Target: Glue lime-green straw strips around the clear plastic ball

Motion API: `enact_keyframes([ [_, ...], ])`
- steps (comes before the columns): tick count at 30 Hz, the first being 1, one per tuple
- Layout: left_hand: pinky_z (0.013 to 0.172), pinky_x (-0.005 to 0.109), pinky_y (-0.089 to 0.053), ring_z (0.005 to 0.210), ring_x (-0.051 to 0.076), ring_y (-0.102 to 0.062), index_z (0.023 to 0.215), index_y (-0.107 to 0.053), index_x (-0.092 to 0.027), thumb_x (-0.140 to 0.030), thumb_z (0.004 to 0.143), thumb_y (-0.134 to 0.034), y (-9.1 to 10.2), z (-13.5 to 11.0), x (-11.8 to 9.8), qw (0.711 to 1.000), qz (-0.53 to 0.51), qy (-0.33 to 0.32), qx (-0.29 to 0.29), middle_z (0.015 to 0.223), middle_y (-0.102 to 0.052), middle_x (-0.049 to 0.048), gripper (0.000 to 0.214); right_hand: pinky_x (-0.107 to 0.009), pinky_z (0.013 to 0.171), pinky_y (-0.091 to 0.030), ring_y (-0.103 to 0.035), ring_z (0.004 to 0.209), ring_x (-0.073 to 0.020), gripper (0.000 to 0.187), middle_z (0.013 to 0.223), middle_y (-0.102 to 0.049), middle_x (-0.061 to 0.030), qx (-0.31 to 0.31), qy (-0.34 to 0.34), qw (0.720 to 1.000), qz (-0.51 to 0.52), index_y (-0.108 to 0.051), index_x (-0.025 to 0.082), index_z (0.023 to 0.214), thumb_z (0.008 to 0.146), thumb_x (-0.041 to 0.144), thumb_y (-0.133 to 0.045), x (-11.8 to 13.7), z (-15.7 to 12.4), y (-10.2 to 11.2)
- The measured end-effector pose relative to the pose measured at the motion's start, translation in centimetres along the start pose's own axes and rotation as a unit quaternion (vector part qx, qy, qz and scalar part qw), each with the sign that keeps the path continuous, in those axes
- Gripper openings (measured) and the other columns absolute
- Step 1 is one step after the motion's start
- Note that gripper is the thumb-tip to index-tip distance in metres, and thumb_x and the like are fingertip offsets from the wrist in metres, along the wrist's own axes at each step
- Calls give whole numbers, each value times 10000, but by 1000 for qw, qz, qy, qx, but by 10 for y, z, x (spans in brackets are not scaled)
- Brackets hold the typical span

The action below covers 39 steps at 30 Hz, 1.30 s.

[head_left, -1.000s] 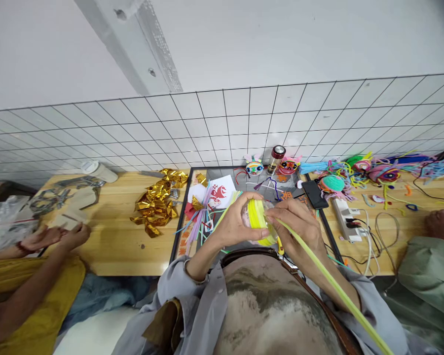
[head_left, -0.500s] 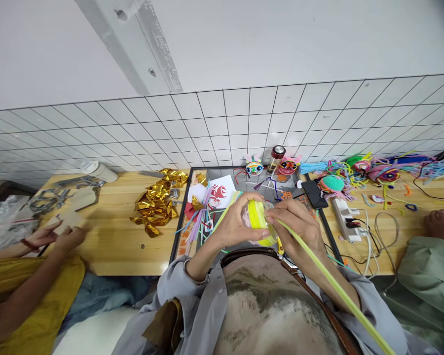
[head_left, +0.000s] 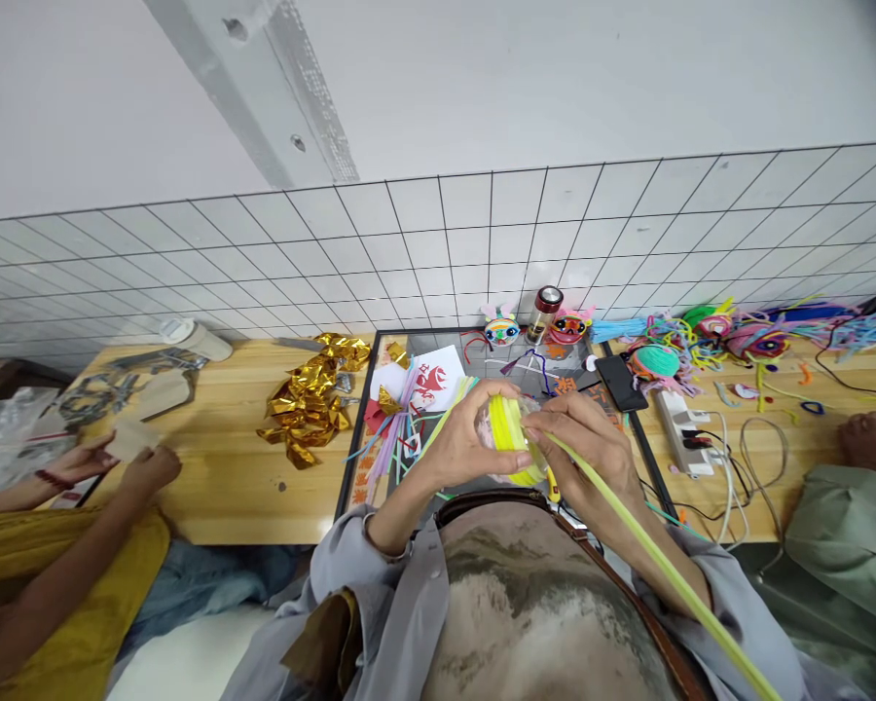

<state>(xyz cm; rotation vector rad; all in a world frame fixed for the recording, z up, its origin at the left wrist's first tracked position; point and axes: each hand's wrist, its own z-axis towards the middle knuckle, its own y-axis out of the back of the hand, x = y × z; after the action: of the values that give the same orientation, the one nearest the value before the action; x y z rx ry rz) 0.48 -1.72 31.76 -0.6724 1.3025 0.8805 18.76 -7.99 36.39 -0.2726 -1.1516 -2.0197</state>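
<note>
My left hand (head_left: 456,443) is wrapped around a rounded, partly see-through ball (head_left: 507,425) banded with bright yellow fuzzy strips. On the ball's right side, the fingers of my right hand (head_left: 591,448) pinch a yellow pipe cleaner (head_left: 653,540) against it. The pipe cleaner's long free length runs down over my right forearm to the bottom edge. My fingers hide the exact spot where it meets the ball. Just below my right fingers shows part of a yellow-handled tool (head_left: 553,485), mostly covered.
Behind my hands stand two decorated balls (head_left: 501,329) and a glass flask (head_left: 545,312). Right of them lie a phone (head_left: 621,382) and a power strip (head_left: 680,433) with cables. Gold foil (head_left: 309,399) lies left. A co-worker's hands (head_left: 142,467) hold card; another person's hand (head_left: 872,445) rests right.
My hands, the ball and the pipe cleaner look almost unmoved. At the left, the co-worker's hands have shifted slightly right with the piece of card.
</note>
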Motion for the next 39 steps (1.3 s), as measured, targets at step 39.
enact_keyframes([
  [39, 1115, 411, -402, 1252, 290, -595, 1100, -623, -238, -458, 615, -925, 0, 0, -2, 1000, -16, 3, -4, 1300, -633, 82, 612, -334, 719, -498, -616, 797, -178, 183, 886, -659, -51, 14, 3, 1000, 1, -721, 216, 1005, 1002, 176, -543, -2, 0, 1],
])
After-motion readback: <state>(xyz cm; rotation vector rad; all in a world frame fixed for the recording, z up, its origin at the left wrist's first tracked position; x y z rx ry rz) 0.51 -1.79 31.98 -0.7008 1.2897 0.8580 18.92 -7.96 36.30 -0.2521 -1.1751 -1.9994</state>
